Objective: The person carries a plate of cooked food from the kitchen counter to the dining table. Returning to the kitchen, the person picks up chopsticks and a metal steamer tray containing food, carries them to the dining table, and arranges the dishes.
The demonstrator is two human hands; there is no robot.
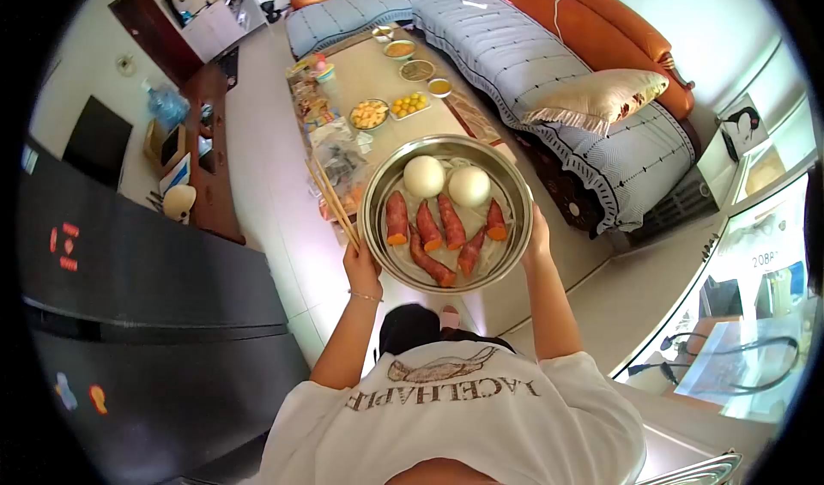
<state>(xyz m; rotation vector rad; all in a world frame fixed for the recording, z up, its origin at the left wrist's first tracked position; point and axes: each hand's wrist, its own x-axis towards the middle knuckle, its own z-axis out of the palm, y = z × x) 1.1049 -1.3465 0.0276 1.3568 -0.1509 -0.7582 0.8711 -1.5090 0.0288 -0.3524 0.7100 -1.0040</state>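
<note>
My left hand [362, 266] and my right hand [538, 234] grip opposite sides of a round metal steamer pan [446, 288] in front of my body. My left hand also has a pair of chopsticks [333, 200] in it, pointing up and away to the left. Two white steamed buns [424, 177] sit at the pan's far side. Several red-skinned sweet potato pieces [451, 222] with orange cut ends lie nearer me. Something pale and wrinkled, like a liner, lies beneath the food. The fingers under the pan are mostly hidden.
Ahead, a long table [354, 66] bears a bowl of pale chunks [369, 114], a tray of yellow balls [409, 105], other bowls and plastic bags. A sofa [506, 60] lines its right side. A dark fridge [154, 305] stands close left, and a glass-fronted unit [747, 296] stands right.
</note>
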